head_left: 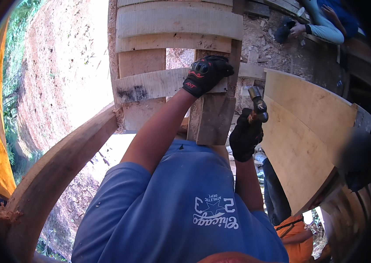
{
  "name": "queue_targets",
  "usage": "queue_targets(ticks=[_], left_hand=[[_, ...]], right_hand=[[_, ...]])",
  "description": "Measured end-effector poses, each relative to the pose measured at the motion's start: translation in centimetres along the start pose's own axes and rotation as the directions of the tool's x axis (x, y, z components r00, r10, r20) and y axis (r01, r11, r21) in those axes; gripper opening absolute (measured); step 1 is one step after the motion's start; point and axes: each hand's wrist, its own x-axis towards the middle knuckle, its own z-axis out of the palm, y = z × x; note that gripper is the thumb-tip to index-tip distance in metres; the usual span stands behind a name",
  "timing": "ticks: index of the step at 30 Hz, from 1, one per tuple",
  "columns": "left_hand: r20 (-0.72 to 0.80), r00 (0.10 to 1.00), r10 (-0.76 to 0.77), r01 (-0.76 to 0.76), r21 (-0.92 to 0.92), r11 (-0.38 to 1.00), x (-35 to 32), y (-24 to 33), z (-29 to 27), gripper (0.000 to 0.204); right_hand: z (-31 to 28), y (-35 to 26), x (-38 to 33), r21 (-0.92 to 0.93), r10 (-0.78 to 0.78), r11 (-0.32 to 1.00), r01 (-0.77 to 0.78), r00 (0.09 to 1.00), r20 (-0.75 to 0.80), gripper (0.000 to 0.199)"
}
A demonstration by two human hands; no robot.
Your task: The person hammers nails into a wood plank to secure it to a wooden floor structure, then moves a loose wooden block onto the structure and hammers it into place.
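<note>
A black glove with red marks covers my left hand [207, 74]. It rests over the right end of a wooden slat [155, 84] that has a dark stain near its left end. Its fingers are bent together, and whatever they pinch is hidden. To the right and nearer to me, my right hand [246, 136], also gloved in black, is closed around the handle of a hammer [255, 98]. The metal head is raised beside the wooden frame, apart from the slat. Below the slat, a short wooden block [215, 120] forms part of the frame.
More slats [179, 26] cross the frame farther away. A curved wooden beam [58, 171] runs along the left. Large pale boards [303, 136] stand at right. One person's light sleeve [325, 30] shows at the upper right; another person in orange [297, 239] is at the lower right.
</note>
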Motion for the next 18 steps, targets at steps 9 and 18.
queue_targets(ticks=[9,18], left_hand=[[0.055,0.997,0.047,-0.049,0.033,0.998,0.4,-0.4,0.0,0.029],[-0.096,0.986,0.135,-0.083,0.420,0.904,-2.9,-1.1,-4.2,0.032]], right_hand=[[-1.2,-1.2,0.8,0.107,0.250,0.962,-0.253,0.967,0.044,0.020],[0.5,0.3,0.4,0.166,0.345,0.908,-0.385,0.911,0.227,0.018]])
